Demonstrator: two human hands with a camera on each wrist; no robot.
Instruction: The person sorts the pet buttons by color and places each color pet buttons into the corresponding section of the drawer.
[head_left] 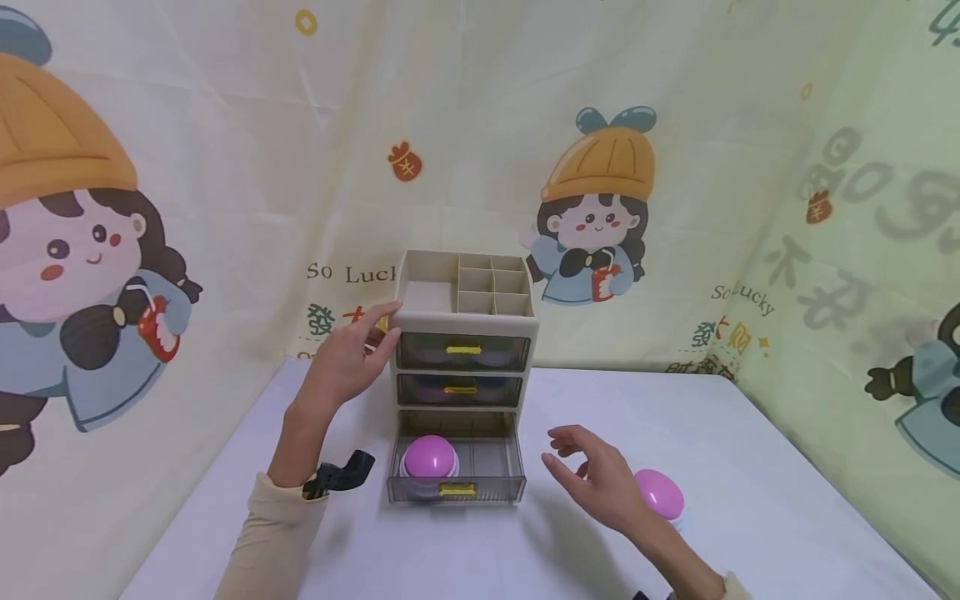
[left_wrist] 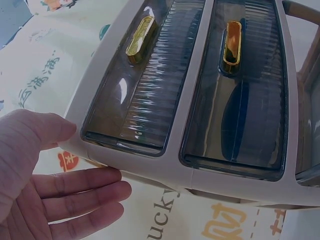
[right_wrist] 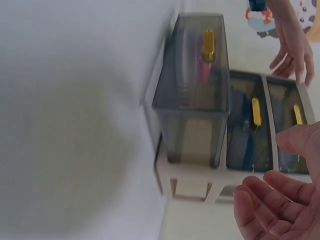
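A beige desktop organizer [head_left: 528,329] with three smoky drawers stands upright on the table. My left hand [head_left: 347,360] touches its upper left corner, thumb at the front frame and straight fingers along the side in the left wrist view. The bottom drawer [head_left: 487,490] is pulled out. Inside its left part sits a pink domed object [head_left: 430,456] with a white base. My right hand [head_left: 596,479] hovers right of this drawer with loosely bent fingers, holding nothing. Behind that wrist lies another pink domed object [head_left: 660,493], partly hidden.
The white table [head_left: 637,400] runs back to a printed curtain [head_left: 480,100]. The two upper drawers, one being the top drawer [head_left: 427,352], are closed and have yellow handles. Open compartments [head_left: 495,282] top the organizer. A black wrist strap [head_left: 341,475] sticks out by the left wrist.
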